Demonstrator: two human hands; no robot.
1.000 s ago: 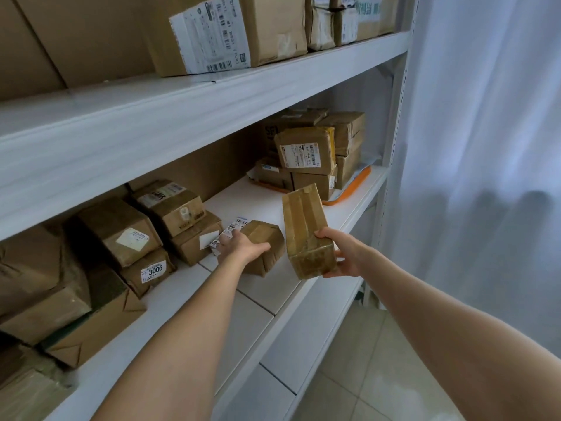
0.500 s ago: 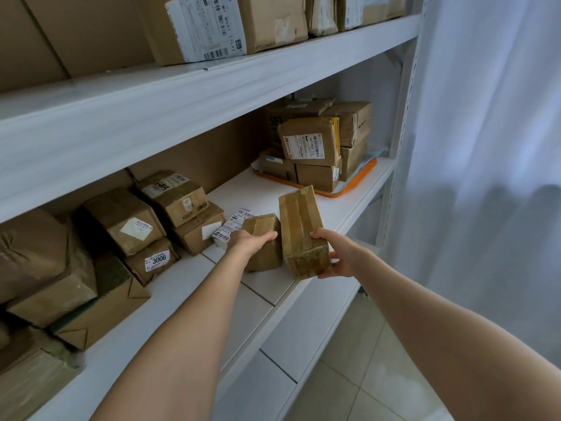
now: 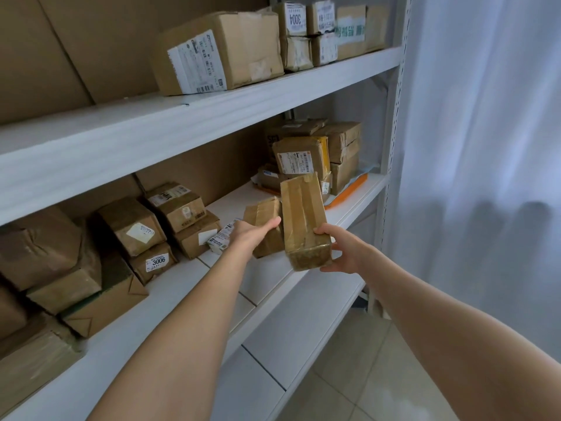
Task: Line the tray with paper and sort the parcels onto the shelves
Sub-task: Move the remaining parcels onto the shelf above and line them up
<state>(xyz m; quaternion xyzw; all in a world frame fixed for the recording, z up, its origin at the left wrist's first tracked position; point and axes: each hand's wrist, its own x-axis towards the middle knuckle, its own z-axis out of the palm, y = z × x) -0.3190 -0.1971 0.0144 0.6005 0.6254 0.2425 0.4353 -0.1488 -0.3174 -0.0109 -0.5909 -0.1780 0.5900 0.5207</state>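
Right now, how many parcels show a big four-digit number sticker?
2: the 3004 parcel on the top shelf, and the 3006 parcel on the middle shelf, at left. Others may be hidden.

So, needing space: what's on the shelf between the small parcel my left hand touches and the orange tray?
Head view: only bare white shelf between small parcel and orange tray; the long parcel in the right hand hides part.

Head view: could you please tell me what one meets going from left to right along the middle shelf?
First the parcel labelled 3006 → left hand holding the small parcel → long taped parcel → right hand gripping it → white curtain.
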